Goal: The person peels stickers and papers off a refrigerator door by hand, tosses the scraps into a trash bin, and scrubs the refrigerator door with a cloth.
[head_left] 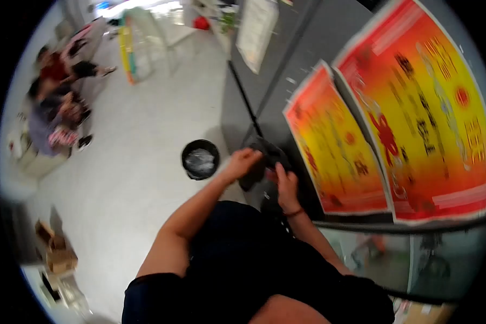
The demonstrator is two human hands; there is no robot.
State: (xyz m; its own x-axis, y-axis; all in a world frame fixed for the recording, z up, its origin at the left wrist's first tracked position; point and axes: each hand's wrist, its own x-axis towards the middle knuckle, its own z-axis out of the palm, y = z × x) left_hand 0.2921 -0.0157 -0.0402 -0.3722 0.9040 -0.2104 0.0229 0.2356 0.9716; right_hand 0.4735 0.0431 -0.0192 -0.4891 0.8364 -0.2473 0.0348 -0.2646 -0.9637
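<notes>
A dark grey cloth-like item (275, 153) hangs between my two hands, beside the grey cabinet (302, 59). My left hand (245, 163) is closed with its fingers pinched at the item's left side. My right hand (287, 187) grips its lower right edge, thumb up. Behind the item a thin black pole (244, 97) leans along the cabinet. On the floor left of my hands stands a black bin (200, 160) with a pale plastic liner or bag inside. Blur hides the item's exact shape.
Red and yellow posters (416, 119) cover the cabinet's right part, above a glass-fronted section (383, 259). Two people (54, 108) sit along the left wall. A pale chair (170, 35) stands at the back, and open cardboard boxes (59, 254) lie at the lower left.
</notes>
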